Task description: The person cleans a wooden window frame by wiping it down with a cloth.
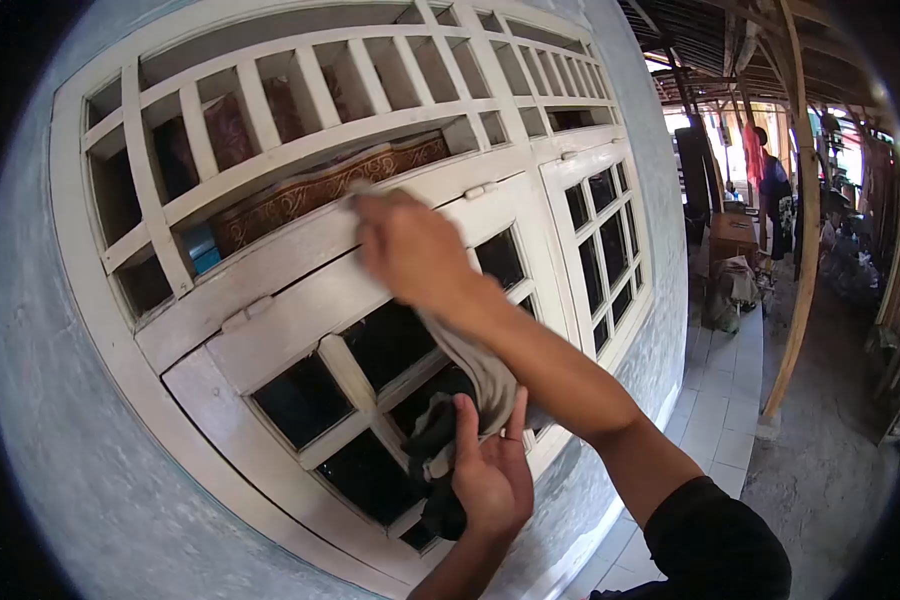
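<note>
Rag (482, 372) hangs between my two hands in front of a white window (270, 325). My right hand (410, 255) is up high, on the white wood bar at the top of the window door. That hand looks blurry, so I cannot tell if its fingers (372, 218) are pinching the rag or just lying flat on the wood. The grey rag comes out from under my right wrist and drops down to my left hand (490, 480).

My left hand is lower, close to the dark glass (300, 400). Its fingers (518, 415) point up and are a little spread. The dark end of the rag bunches against that palm and hangs down beside it.

Above the window door are white slats (260, 100). Behind the slats I see a brown cloth with a pattern (315, 190). Around the window is a grey wall (80, 470).

Far off on the right a person (770, 180) stands under a roof, near a wooden post (805, 260). White floor tiles (715, 400) run along the wall.
</note>
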A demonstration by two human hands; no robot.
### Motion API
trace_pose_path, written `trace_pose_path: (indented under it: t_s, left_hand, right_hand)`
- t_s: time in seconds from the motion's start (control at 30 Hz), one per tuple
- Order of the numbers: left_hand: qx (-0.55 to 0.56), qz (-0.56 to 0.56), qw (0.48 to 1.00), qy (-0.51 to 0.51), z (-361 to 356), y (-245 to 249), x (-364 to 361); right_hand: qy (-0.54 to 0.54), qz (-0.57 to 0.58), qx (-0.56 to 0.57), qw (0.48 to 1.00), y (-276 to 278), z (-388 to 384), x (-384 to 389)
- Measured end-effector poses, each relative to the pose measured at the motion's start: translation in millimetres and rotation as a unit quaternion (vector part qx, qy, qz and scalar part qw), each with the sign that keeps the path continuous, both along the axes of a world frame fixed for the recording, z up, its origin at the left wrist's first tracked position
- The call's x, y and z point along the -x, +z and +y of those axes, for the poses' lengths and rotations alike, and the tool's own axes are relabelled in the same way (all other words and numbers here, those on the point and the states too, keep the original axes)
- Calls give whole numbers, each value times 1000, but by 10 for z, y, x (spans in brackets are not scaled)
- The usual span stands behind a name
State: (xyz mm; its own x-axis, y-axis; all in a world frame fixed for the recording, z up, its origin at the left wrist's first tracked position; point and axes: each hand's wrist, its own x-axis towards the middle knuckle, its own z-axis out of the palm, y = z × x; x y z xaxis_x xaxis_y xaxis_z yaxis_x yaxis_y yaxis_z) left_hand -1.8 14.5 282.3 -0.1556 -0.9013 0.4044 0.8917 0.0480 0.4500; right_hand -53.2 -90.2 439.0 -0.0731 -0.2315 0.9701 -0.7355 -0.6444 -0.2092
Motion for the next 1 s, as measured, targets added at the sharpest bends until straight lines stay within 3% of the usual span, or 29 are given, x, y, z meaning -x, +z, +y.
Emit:
trace_pose_path:
  t_s: [0.1,0.23,0.3,0.37,0.43,0.57,0.63,0.7,0.77,0.8,0.83,0.9,1.0]
  left_hand:
    - [0,4,1000,17,23,24,131]
    - [1,-7,1000,-30,-124,34,123]
    - [-4,-2,998,-62,-215,96,164]
    - [-15,10,998,-61,-184,70,278]
    - [-19,14,998,-64,-112,64,404]
    - [-27,1,997,-66,-175,24,472]
    - [-38,7,995,-96,-233,43,443]
    - [-33,17,994,-106,-282,79,439]
    - [-37,19,994,-104,-248,50,483]
    - [-40,17,994,-105,-205,22,522]
    - [-40,18,993,-107,-179,24,565]
    - [-36,13,994,-101,-134,37,576]
    - [-15,27,990,-136,-228,65,503]
  right_hand:
    - [55,55,35,996,-20,7,-25]
    - [-35,3,-55,998,45,-248,675]
    - [-69,-46,-27,996,5,-246,712]
    - [-73,-25,0,997,5,-195,515]
    - [15,36,14,999,-40,-108,363]
    - [-41,27,-29,998,-40,-66,657]
    - [-125,-6,-116,985,54,-123,954]
    - [-136,-13,-56,989,17,-250,947]
    - [-146,36,-78,986,11,-314,827]
    - [-119,62,-92,987,17,-217,715]
    - [-57,67,-36,995,-64,-136,620]
    - [-81,77,-33,993,-64,-102,703]
    - [-145,8,-136,980,95,-215,1133]
